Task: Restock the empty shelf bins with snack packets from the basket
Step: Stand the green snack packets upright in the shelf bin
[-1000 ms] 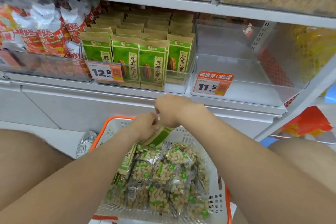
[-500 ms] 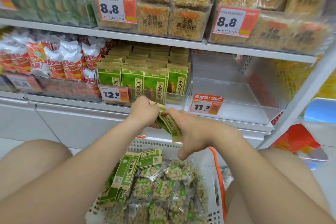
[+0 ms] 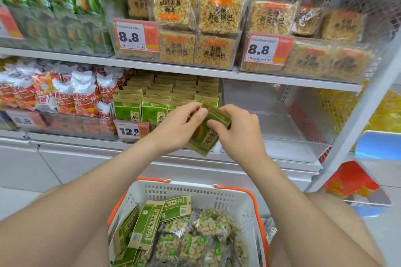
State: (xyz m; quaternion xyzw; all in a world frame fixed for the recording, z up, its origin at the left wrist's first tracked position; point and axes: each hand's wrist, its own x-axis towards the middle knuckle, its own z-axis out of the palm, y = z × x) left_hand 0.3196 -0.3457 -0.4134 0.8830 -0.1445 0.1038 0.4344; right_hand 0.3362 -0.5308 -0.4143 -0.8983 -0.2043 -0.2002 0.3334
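Observation:
Both hands hold a green and tan snack packet [image 3: 206,136] in front of the middle shelf. My left hand [image 3: 178,125] pinches its upper left part and my right hand [image 3: 236,130] grips its right side. Behind the hands stands a clear bin of matching green packets [image 3: 134,110]. To its right lies an empty clear bin [image 3: 288,128]. Below, a white basket [image 3: 195,193] with orange handles holds more green packets [image 3: 147,223] and clear bags of nuts [image 3: 195,243].
Red and white bags [image 3: 65,95] fill the bin at the left. The shelf above carries golden rice-crust packs [image 3: 217,50] behind 8.8 price tags. A white upright post [image 3: 358,121] bounds the shelf at the right. My bare knees flank the basket.
Both hands have risen from the basket to shelf height with the green packet. The view has tilted upward, showing the upper shelf.

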